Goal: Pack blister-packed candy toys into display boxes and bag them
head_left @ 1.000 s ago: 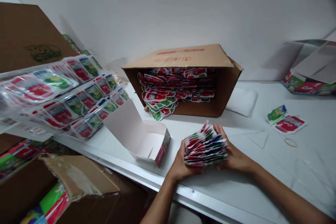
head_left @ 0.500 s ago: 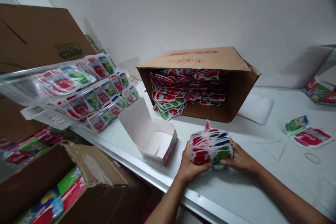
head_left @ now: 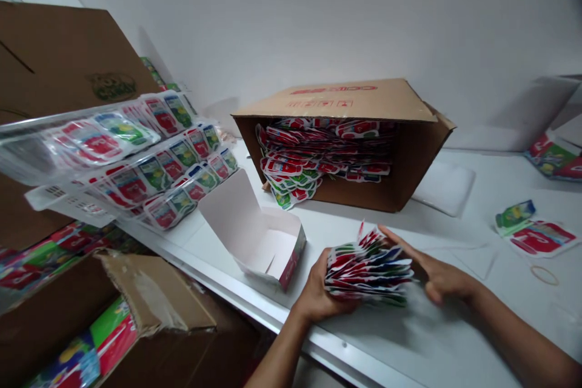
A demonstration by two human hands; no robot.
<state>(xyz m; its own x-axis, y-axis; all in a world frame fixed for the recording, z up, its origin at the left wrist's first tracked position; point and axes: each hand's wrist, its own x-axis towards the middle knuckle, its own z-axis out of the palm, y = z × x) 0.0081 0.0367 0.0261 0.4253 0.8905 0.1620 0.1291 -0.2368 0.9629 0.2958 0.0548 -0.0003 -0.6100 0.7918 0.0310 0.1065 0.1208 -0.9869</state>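
A thick stack of small red, green and blue printed packets (head_left: pixel 369 267) stands on edge on the white table (head_left: pixel 400 339). My left hand (head_left: pixel 317 295) grips the stack's near left end, thumb under it. My right hand (head_left: pixel 434 273) lies against the stack's right side with its fingers stretched out flat. An open white carton (head_left: pixel 254 236) with a printed side lies just left of the stack, its lid tipped back.
A brown cardboard box (head_left: pixel 364 133) on its side, full of the same packets, lies behind. Clear trays of packets (head_left: pixel 127 157) jut in from the left. Loose packets (head_left: pixel 536 233) and a rubber band (head_left: pixel 544 274) are at the right. Open cartons (head_left: pixel 136 315) stand below the table edge.
My right hand has loosened from gripping the stack to a flat, outstretched hold at its side. The stack has tipped and fanned wider. My left hand stays on it.
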